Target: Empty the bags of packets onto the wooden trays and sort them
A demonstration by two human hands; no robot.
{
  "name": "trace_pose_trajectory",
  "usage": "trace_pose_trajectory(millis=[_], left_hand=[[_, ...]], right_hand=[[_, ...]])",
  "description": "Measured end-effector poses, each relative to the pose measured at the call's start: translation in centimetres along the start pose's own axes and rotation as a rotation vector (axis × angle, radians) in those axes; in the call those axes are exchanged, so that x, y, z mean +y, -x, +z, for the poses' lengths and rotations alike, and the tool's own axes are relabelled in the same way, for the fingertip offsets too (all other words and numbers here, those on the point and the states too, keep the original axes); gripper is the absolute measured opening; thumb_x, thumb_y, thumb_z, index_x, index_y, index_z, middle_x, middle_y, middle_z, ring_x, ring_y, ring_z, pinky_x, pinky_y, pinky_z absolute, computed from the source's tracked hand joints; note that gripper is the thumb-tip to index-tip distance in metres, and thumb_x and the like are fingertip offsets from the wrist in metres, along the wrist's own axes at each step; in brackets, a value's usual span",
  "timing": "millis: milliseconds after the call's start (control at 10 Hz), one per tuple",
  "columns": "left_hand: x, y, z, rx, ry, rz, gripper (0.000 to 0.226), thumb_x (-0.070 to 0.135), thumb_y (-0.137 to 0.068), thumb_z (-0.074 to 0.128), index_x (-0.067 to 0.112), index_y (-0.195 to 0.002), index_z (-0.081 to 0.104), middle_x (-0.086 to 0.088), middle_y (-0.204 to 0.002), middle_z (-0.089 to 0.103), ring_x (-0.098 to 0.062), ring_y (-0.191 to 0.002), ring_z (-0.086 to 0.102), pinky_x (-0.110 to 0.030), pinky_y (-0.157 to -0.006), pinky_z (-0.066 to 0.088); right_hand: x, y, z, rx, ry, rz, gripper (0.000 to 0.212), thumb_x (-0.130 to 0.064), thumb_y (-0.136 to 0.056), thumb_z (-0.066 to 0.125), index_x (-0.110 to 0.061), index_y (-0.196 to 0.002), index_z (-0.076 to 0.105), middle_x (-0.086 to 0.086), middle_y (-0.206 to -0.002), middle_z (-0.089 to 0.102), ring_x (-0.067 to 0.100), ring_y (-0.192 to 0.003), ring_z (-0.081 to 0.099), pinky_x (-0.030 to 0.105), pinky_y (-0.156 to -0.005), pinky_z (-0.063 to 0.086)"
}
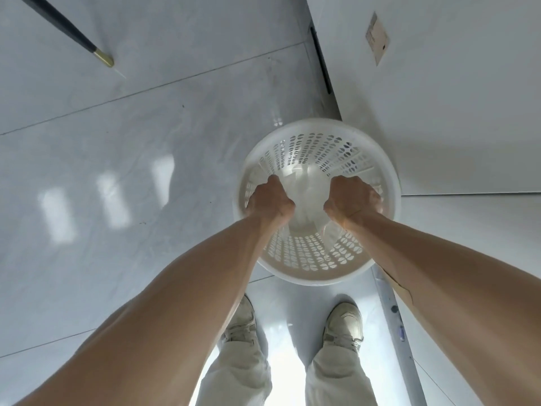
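Note:
A round white perforated plastic basket (310,142) stands on the grey tiled floor in front of my feet. Both my hands reach down into it. My left hand (270,200) is closed on the left side of a clear plastic bag (306,186) that lies inside the basket. My right hand (348,202) grips the bag's right side. The bag looks crumpled and see-through; I cannot make out what it holds. No wooden trays or packets are in view.
A white wall or cabinet (439,112) rises right behind the basket, with a tan label (377,38) on it. A black furniture leg with a brass tip (104,58) touches the floor at the far left. My shoes (344,326) stand just below the basket.

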State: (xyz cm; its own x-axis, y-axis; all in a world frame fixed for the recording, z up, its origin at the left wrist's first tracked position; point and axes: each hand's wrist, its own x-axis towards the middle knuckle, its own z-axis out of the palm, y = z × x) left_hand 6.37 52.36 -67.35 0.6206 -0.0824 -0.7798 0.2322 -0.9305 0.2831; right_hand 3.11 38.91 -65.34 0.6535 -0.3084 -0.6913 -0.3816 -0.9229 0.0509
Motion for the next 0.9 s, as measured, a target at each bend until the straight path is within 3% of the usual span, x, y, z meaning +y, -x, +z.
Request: trace_pose_trajectory(millis=[200, 400, 600, 700, 800, 900], left_hand=[[0.7, -1.8, 1.3, 0.0, -0.003, -0.009, 0.038, 0.01, -0.086, 0.053, 0.009, -0.122, 0.041, -0.008, -0.103, 0.06, -0.028, -0.093, 0.062, -0.039, -0.076, 0.056], [0.5, -0.8, 1.4, -0.057, -0.024, -0.024, 0.044, 0.015, -0.086, 0.058, 0.009, -0.125, 0.038, -0.01, -0.1, 0.06, -0.028, -0.089, 0.063, -0.04, -0.072, 0.057], [1.4, 3.3, -0.4, -0.057, -0.04, -0.045, 0.048, 0.019, -0.084, 0.06, 0.012, -0.127, 0.039, -0.008, -0.103, 0.062, -0.026, -0.091, 0.064, -0.038, -0.075, 0.056], [1.7, 5.3, -1.2, -0.068, -0.037, -0.061, 0.048, 0.024, -0.085, 0.059, 0.013, -0.128, 0.04, -0.008, -0.107, 0.063, -0.026, -0.095, 0.064, -0.038, -0.078, 0.055], [2.9, 8.0, -4.2, -0.051, -0.073, -0.003, 0.048, 0.031, -0.087, 0.055, 0.015, -0.13, 0.042, -0.006, -0.113, 0.063, -0.025, -0.1, 0.063, -0.035, -0.076, 0.051], [3.7, 10.0, -6.9, -0.019, -0.097, 0.035, 0.047, 0.035, -0.087, 0.053, 0.018, -0.13, 0.045, -0.003, -0.118, 0.062, -0.023, -0.103, 0.061, -0.033, -0.074, 0.046]], right_hand=[[0.7, -1.5, 1.4, 0.024, 0.027, -0.031, 0.011, 0.0, -0.084, 0.052, -0.006, -0.09, 0.058, 0.005, -0.065, 0.049, 0.03, -0.075, 0.061, 0.033, -0.061, 0.046], [1.4, -1.0, 1.1, 0.025, -0.021, -0.057, 0.037, -0.005, -0.086, 0.052, -0.011, -0.122, 0.053, 0.007, -0.085, 0.055, 0.035, -0.093, 0.066, 0.038, -0.072, 0.053], [2.1, 2.5, -2.4, 0.007, 0.018, -0.064, 0.036, -0.015, -0.089, 0.05, -0.017, -0.124, 0.055, 0.006, -0.109, 0.062, 0.03, -0.104, 0.063, 0.035, -0.072, 0.044], [2.0, 4.2, -4.0, -0.017, 0.02, -0.062, 0.037, -0.019, -0.088, 0.051, -0.02, -0.125, 0.058, 0.004, -0.112, 0.063, 0.027, -0.107, 0.062, 0.035, -0.076, 0.045], [2.1, 6.5, -7.2, -0.012, 0.029, -0.099, 0.039, -0.027, -0.089, 0.05, -0.024, -0.128, 0.059, 0.002, -0.122, 0.064, 0.024, -0.113, 0.06, 0.037, -0.092, 0.047], [2.0, 8.3, -9.9, -0.011, 0.025, -0.12, 0.038, -0.031, -0.09, 0.05, -0.026, -0.127, 0.059, 0.0, -0.124, 0.065, 0.023, -0.113, 0.06, 0.036, -0.092, 0.045]])
